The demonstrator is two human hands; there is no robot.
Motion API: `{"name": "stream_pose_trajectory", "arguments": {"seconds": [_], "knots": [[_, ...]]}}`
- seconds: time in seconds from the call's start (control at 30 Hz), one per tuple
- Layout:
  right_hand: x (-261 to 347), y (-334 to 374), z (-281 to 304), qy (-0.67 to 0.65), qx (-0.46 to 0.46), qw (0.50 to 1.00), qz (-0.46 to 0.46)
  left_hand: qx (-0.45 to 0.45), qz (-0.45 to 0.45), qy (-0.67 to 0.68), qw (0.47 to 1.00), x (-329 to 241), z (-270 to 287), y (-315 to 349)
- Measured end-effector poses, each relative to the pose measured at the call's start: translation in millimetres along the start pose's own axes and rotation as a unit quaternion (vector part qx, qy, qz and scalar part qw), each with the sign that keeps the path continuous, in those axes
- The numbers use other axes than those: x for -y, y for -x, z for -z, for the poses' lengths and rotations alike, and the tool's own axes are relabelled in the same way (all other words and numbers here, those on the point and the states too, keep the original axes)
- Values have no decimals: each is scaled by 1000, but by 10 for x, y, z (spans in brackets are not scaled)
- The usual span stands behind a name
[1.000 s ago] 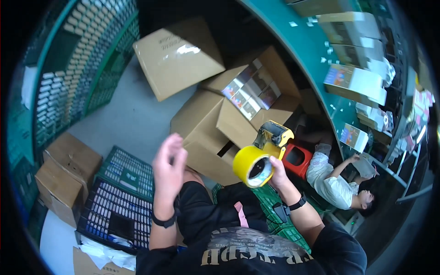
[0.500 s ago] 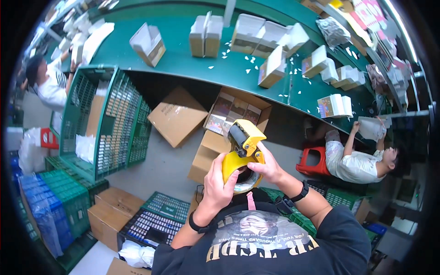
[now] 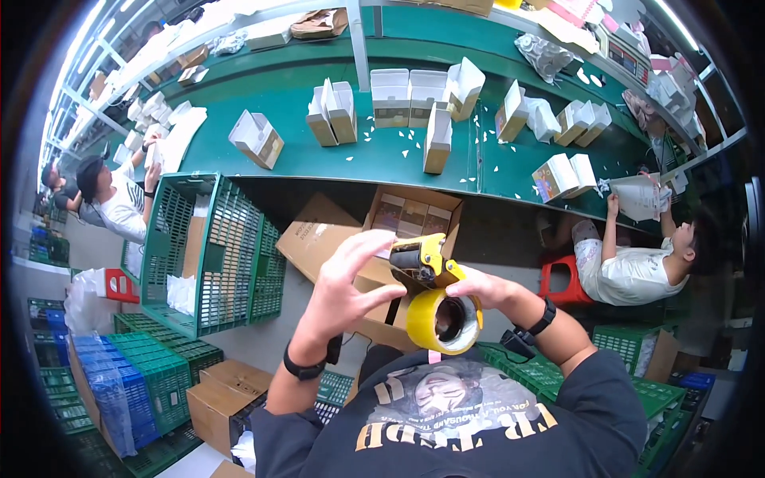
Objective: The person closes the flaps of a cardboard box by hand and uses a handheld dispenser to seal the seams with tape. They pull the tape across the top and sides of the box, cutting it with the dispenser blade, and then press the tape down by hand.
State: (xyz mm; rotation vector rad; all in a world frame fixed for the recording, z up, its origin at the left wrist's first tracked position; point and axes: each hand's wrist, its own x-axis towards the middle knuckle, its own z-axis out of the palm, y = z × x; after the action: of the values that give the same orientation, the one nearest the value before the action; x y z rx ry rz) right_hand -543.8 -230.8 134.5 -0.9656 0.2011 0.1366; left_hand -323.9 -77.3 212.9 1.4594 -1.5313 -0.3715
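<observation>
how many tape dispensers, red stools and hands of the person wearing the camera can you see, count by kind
Tape dispenser: 1
Wearer's hands: 2, left hand and right hand
Red stools: 2, one at the left side of the picture, one at the right
Total: 5

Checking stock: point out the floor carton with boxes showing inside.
The open carton beyond the tape dispenser, below the green table; the angled carton to its left shows only closed sides.
</observation>
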Motion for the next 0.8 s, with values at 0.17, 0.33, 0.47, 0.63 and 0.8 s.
{"name": "stream_pose_trajectory", "arguments": {"seconds": [0.17,0.33,0.47,0.63,0.8], "knots": [[-54,191,-42,-62,87,987,-123,102,70,99,987,-25,14,119],[-146,286,-38,-79,106,985,-114,138,150,99,974,-147,75,90],[-279,264,44,-114,167,973,-110,149,152,103,972,-144,57,94],[-237,274,-35,-44,93,993,-64,130,172,196,957,-66,-8,216],[-209,306,-27,-7,42,999,19,-175,295,456,822,-16,-136,550]]}}
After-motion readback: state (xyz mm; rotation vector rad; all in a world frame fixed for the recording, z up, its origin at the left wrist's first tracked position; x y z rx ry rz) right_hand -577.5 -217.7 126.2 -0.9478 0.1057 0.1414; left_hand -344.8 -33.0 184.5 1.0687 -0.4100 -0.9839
